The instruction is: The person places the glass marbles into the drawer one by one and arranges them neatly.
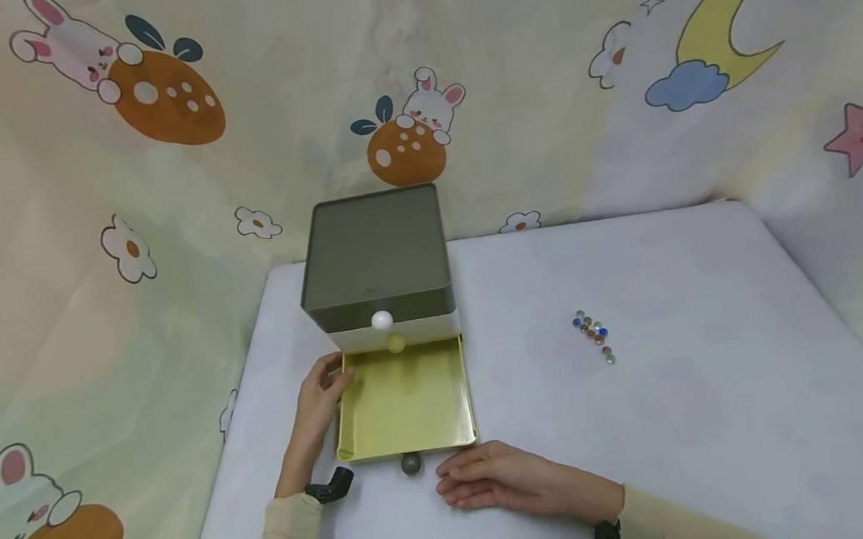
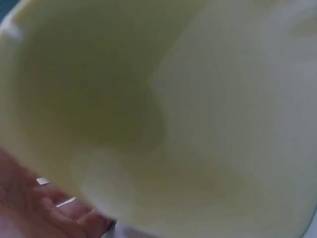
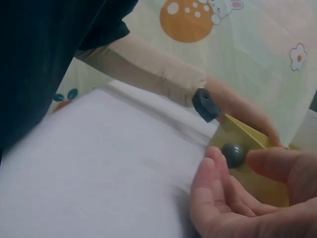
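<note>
A small drawer cabinet [image 1: 378, 252] with a dark green top stands at the back of the table. Its bottom yellow-green drawer [image 1: 406, 401] is pulled out towards me and bears a dark green round knob [image 1: 411, 464]. At the drawer's left wall my left hand [image 1: 320, 402] grips the rim, one digit over the edge and the others outside. The left wrist view is mostly filled by the blurred drawer [image 2: 198, 124]. My right hand [image 1: 502, 483] lies near the drawer's front right corner, fingers loosely bent, holding nothing; in the right wrist view the knob [image 3: 233, 155] shows beyond its fingertips.
Several small coloured beads [image 1: 594, 332] lie in a loose line on the white table [image 1: 712, 408], right of the cabinet. The white knob [image 1: 382, 320] and yellow-green knob [image 1: 396, 343] mark the upper drawers. A printed curtain [image 1: 300, 103] hangs behind.
</note>
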`<state>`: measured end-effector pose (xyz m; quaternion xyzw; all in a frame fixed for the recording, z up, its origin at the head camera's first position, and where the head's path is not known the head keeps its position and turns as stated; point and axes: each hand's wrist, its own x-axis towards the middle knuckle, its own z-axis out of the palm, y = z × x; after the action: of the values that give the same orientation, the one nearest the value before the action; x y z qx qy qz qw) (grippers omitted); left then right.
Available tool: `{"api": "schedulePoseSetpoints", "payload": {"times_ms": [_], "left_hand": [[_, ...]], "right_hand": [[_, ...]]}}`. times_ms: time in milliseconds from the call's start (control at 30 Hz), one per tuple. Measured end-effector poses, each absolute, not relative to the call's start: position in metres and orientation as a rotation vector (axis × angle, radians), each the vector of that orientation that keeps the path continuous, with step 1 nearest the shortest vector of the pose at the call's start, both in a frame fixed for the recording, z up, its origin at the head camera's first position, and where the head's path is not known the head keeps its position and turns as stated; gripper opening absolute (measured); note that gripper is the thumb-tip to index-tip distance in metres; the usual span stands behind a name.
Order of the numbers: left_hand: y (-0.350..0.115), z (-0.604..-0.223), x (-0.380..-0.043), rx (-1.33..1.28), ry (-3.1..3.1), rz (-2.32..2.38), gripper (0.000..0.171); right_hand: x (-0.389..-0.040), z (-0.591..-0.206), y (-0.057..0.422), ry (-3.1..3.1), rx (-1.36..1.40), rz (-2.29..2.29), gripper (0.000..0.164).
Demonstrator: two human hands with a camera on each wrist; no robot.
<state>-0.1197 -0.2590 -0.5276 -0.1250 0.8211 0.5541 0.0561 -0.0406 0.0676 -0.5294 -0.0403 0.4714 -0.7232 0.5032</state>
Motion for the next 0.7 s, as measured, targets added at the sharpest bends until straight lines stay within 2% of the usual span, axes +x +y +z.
{"api": "schedulePoseSetpoints", "payload": {"times_ms": [367,700], "left_hand": [[-0.269,-0.529,-0.122,-0.174,2.376,1.748,0.063],[-0.278,-0.54,-0.115,-0.077,2.315,1.812,0.064]], "right_hand": [[-0.069,-0.526,0.122,1.455,-0.327,-1.649,0.04],[-0.092,-0.523,0.179,1.875,-0.328,-1.74,0.042]]}}
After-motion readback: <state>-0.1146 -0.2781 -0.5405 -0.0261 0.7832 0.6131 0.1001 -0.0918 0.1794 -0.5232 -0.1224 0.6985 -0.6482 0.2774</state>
